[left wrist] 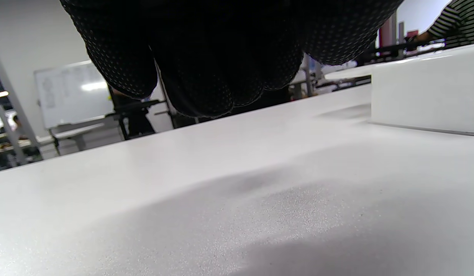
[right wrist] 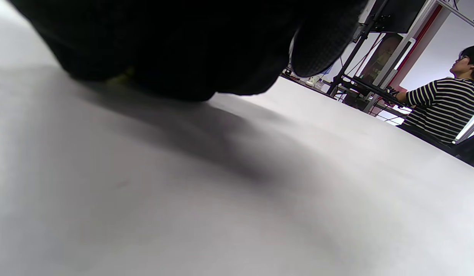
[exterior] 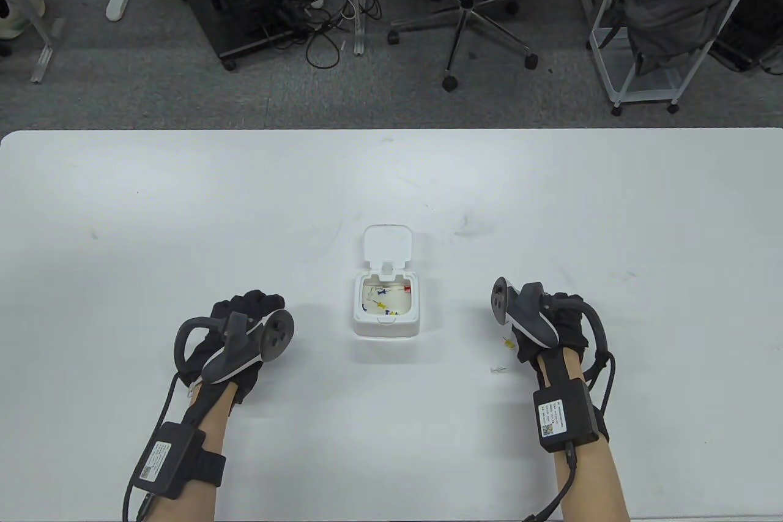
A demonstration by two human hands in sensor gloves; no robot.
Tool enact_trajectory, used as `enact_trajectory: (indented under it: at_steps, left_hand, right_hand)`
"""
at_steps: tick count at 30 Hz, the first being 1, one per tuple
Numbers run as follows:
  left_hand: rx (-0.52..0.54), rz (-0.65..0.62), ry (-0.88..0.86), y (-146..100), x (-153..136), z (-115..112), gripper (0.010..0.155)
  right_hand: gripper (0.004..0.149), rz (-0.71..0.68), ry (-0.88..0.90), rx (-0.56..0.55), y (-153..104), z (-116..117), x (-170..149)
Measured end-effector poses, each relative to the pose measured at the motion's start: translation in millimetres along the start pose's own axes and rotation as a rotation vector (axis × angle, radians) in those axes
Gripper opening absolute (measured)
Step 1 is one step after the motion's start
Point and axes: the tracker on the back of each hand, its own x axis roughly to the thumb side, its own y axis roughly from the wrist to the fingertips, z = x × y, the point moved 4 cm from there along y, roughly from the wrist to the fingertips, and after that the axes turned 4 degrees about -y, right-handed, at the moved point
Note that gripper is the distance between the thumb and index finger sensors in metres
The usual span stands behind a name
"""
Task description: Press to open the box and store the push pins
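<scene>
The white box (exterior: 386,326) stands at the table's middle with its lid (exterior: 386,245) flipped up at the back; blue, yellow and red push pins (exterior: 383,297) lie inside. My left hand (exterior: 249,309) rests left of the box, fingers (left wrist: 206,76) loosely curled over bare table and holding nothing; the box's side (left wrist: 424,96) shows to its right. My right hand (exterior: 553,319) lies right of the box, fingers (right wrist: 183,46) curled down onto a yellow push pin (exterior: 506,343), a bit of yellow (right wrist: 122,79) showing under them. A clear push pin (exterior: 498,370) lies just nearer me.
Beyond the white table's far edge (exterior: 391,130) are an office chair (exterior: 471,8), a rolling rack (exterior: 673,26) and desk legs with cables (exterior: 330,14). A person in a striped shirt (right wrist: 440,111) sits at another desk.
</scene>
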Motion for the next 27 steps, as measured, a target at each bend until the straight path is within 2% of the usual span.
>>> enact_trajectory:
  at_steps: [4, 11, 27]
  left_hand:
    - [0.002, -0.002, 0.001, 0, 0, 0, 0.049]
    - [0.003, 0.002, 0.0, 0, -1, 0, 0.049]
    - [0.0, -0.002, -0.001, 1, 0, -1, 0.049]
  right_hand:
    - [0.042, -0.002, 0.003, -0.002, 3, -6, 1]
    - [0.043, -0.019, 0.043, -0.048, 8, -34, 11]
    - [0.043, -0.173, 0.067, -0.193, -8, -109, 77]
